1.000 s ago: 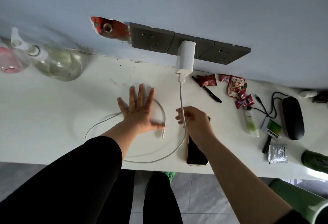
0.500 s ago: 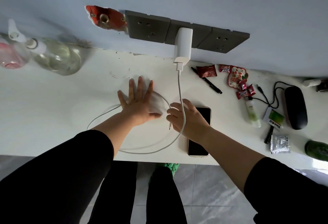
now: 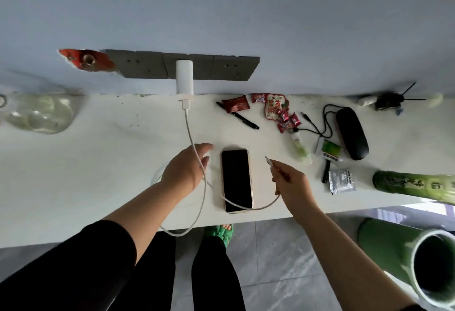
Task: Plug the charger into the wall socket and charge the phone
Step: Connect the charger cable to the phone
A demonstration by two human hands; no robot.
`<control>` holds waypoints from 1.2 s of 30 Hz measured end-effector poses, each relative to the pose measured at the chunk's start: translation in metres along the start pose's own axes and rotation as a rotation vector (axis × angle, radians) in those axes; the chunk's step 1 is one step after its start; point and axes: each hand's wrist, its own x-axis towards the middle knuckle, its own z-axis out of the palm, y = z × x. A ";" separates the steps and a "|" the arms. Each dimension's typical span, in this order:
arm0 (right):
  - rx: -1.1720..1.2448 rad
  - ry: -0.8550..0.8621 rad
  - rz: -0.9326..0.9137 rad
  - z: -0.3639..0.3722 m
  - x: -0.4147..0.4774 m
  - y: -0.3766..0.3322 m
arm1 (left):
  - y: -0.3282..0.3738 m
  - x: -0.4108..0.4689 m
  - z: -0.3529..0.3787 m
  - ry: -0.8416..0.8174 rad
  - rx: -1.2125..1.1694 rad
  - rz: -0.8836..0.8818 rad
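A white charger (image 3: 184, 78) sits plugged into the grey wall socket strip (image 3: 216, 67). Its white cable (image 3: 192, 138) runs down over my left hand, loops off the table's front edge and crosses the lower end of the phone. The phone (image 3: 236, 179) lies face up with a dark screen on the white table (image 3: 98, 163). My right hand (image 3: 289, 182), to the right of the phone, pinches the cable's free plug end (image 3: 268, 161), which points up and left. My left hand (image 3: 188, 169) hovers just left of the phone with fingers loosely apart, the cable draped over it.
Right of the phone lie a black pen (image 3: 240, 117), red snack packets (image 3: 275, 109), a small green tube (image 3: 300, 148), a black case (image 3: 351, 133) with a black cord, and a foil sachet (image 3: 341, 181). Green vessels (image 3: 413, 185) stand at the right. A clear bottle (image 3: 39, 113) lies at the far left.
My right hand has picked up the cable's plug end and carried it from left of the phone to its right. My left hand has lifted off the table and moved next to the phone.
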 end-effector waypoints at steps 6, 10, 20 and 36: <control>-0.010 -0.009 0.052 -0.010 0.007 0.033 | 0.025 0.032 0.030 -0.243 0.866 0.563; -0.041 -0.056 0.038 0.001 0.014 0.038 | 0.023 0.040 0.042 -0.352 1.061 0.777; 0.060 -0.171 0.054 0.022 0.010 0.017 | -0.001 0.032 0.021 -0.292 0.922 0.425; 0.147 -0.331 0.124 0.068 0.026 -0.031 | -0.072 -0.003 0.005 0.003 0.585 0.045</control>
